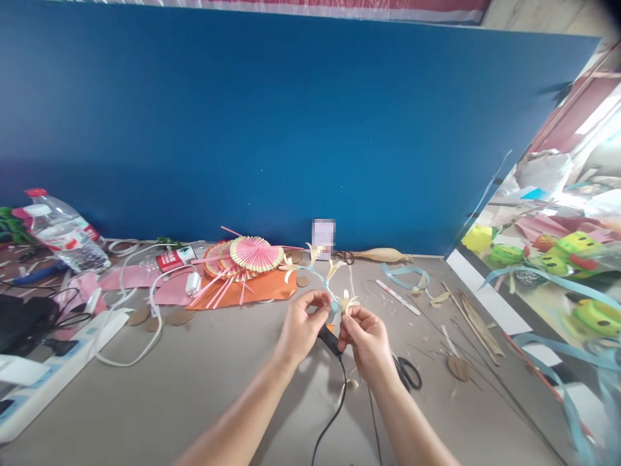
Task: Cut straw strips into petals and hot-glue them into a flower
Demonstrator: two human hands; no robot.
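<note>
Both hands are over the near middle of the table. My left hand (pixel 306 322) pinches the light blue stem (pixel 320 277) of a handmade flower branch with several cream, curled-petal blossoms. Thumb and fingertips of my right hand (pixel 365 336) are closed on a single cream flower (pixel 346 302), close beside the stem; whether they touch is unclear. Under and between the hands lies a black corded tool (pixel 330 342), partly hidden, with an orange bit near its upper end. Black-handled scissors (pixel 408 374) are partly covered by my right wrist.
A blue panel (pixel 301 129) stands behind the table. Pink paper fans (pixel 256 254) lie on orange paper at left, near plastic bottles (pixel 68 236) and a white power strip (pixel 58 375). Dry husks (pixel 478 323), thin wires and blue ribbon (pixel 402 278) are scattered at right.
</note>
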